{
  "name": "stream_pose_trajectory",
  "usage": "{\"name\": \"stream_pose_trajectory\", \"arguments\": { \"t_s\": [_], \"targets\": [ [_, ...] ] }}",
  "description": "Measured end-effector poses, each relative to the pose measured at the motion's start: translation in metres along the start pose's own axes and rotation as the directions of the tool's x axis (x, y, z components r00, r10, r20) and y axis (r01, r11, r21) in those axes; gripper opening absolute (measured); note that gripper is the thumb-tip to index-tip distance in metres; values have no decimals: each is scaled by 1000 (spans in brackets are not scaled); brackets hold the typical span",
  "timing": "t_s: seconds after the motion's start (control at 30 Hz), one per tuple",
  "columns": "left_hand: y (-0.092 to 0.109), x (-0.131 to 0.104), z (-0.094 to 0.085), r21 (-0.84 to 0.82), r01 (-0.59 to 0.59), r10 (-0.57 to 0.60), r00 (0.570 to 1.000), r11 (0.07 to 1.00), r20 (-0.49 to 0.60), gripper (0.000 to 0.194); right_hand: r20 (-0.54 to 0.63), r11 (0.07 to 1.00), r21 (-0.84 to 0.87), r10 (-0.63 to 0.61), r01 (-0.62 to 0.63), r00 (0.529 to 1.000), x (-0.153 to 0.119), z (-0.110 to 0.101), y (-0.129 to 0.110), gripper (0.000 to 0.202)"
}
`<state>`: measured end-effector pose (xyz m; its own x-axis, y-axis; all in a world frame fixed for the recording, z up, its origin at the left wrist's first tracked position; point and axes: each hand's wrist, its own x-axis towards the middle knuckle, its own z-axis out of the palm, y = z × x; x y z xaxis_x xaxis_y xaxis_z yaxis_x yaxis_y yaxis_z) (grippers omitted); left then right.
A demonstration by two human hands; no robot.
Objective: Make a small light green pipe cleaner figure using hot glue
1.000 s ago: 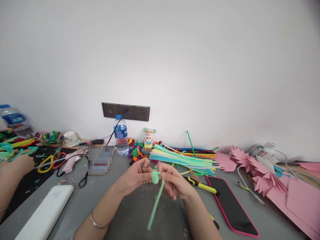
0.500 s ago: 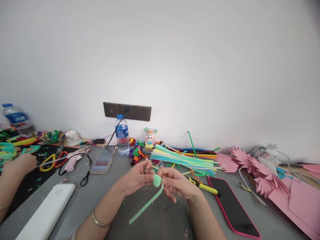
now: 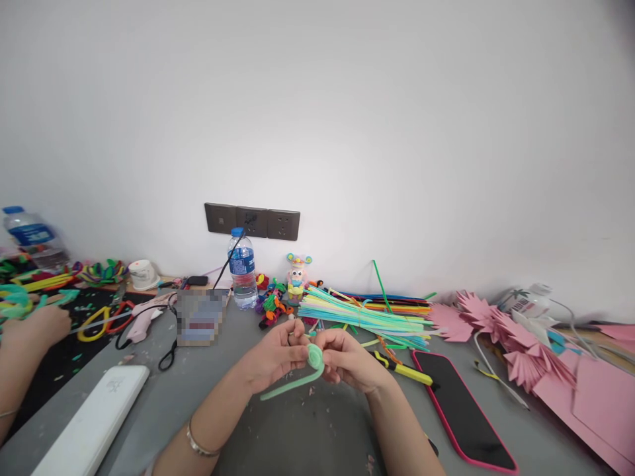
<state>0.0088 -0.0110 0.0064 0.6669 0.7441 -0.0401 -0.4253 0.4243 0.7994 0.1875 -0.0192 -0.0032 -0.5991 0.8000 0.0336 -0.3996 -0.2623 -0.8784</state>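
Note:
A light green pipe cleaner [image 3: 315,357], wound into a flat spiral with a loose tail curving down to the left, is held above the grey table. My left hand [image 3: 280,354] pinches the coil from the left between thumb and fingers. From the right, the thumb and fingers of my right hand [image 3: 350,359] close on its edge. Behind my hands lies a bundle of pastel pipe cleaners [image 3: 362,316]. A yellow utility knife [image 3: 404,370] rests just right of my right hand.
At right are a pink-cased phone [image 3: 464,410] and folded pink paper [image 3: 526,350]. A water bottle [image 3: 243,271] and a small figurine [image 3: 296,277] stand near the wall. A long white box-like object [image 3: 96,420] lies at left. Another person's hand [image 3: 42,325] is at far left.
The tail of the green pipe cleaner has swung up and now lies flatter. Its coil has shifted slightly right, and the lower fingers of my right hand have curled in.

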Motion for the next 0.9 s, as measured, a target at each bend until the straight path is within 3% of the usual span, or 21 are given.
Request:
{"name": "stream_pose_trajectory", "arguments": {
  "t_s": [0.57, 0.9],
  "targets": [
    [1, -1, 10, 103, -46, 55, 995, 994, -80, 50, 4, 999, -29, -33, 33, 999, -3, -4, 1, 31],
    [-5, 0, 7, 46, -50, 52, 997, 998, -49, 46, 9, 993, -99, -61, 61, 998, -3, -1, -3, 30]
  ]
}}
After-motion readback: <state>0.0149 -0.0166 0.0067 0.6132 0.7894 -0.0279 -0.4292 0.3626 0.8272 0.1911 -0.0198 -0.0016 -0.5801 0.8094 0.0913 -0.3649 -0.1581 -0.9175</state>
